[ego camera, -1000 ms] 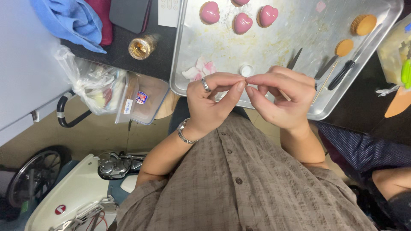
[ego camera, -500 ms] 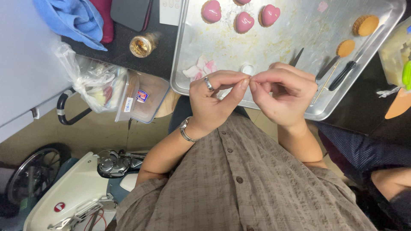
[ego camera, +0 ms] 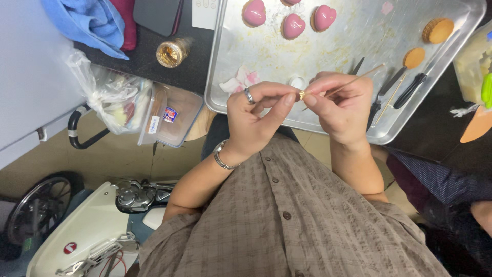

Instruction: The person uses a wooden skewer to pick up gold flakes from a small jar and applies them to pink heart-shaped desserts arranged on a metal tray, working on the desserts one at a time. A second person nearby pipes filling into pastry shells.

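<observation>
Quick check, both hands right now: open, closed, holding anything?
Left hand: closed, thumb and forefinger pinching a tiny gold piece.
Right hand: closed, holding a thin wooden skewer, its fingertips meeting the left at the gold piece.

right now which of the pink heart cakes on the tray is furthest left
The pink heart cake nearest the tray's left rim; the other two sit further right, close together.
</observation>
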